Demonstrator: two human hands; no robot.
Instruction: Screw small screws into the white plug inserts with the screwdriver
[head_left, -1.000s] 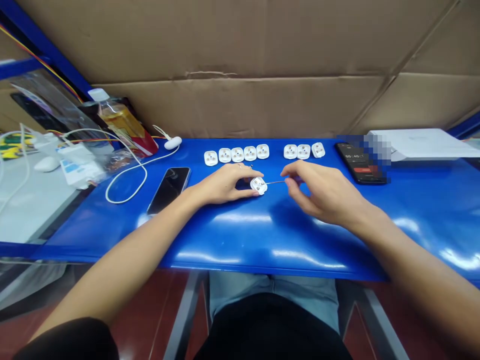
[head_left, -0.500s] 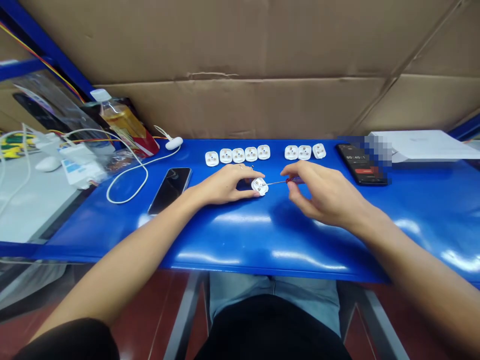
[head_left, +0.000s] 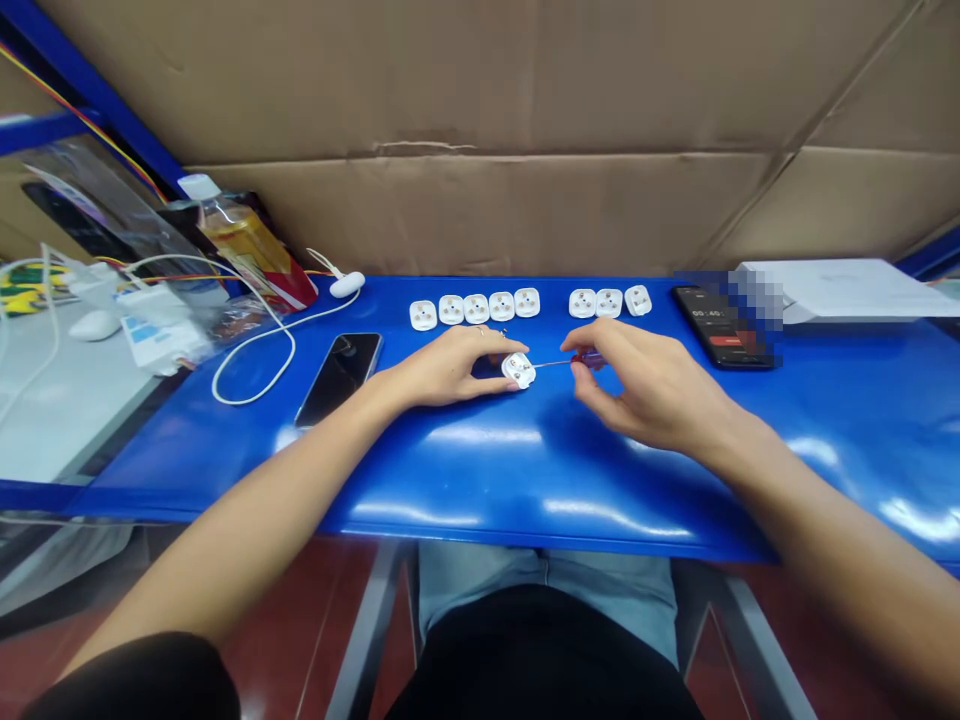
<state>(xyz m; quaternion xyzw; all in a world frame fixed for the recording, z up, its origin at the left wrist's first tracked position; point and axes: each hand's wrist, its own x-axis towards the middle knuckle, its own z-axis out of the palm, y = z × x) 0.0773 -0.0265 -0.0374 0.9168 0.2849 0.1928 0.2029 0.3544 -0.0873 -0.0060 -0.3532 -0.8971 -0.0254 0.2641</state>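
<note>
Near the middle of the blue table (head_left: pixel 465 480), my left hand (head_left: pixel 465 370) pinches a small white plug piece (head_left: pixel 518 371) between thumb and forefinger. My right hand (head_left: pixel 637 385) holds a screwdriver (head_left: pixel 589 358) by its red and purple handle, and the thin shaft points left, its tip at the plug piece's right edge. Behind my hands, several similar white pieces (head_left: pixel 476 309) stand in a row, and three more (head_left: pixel 608 303) sit farther right. Small dark bits lie just behind my left thumb and forefinger, partly hidden.
A dark phone (head_left: pixel 341 378) lies left of my left hand, near a looped white cable (head_left: pixel 251 400). At the back left leans a bottle (head_left: pixel 251 245). A second phone (head_left: pixel 724 328) and a white box (head_left: pixel 847 290) are at the right. Cardboard (head_left: pixel 525 210) stands behind the table.
The plug piece has turned slightly between my left fingers. More of the screwdriver's handle shows at my right fingertips; both hands otherwise stay nearly in place.
</note>
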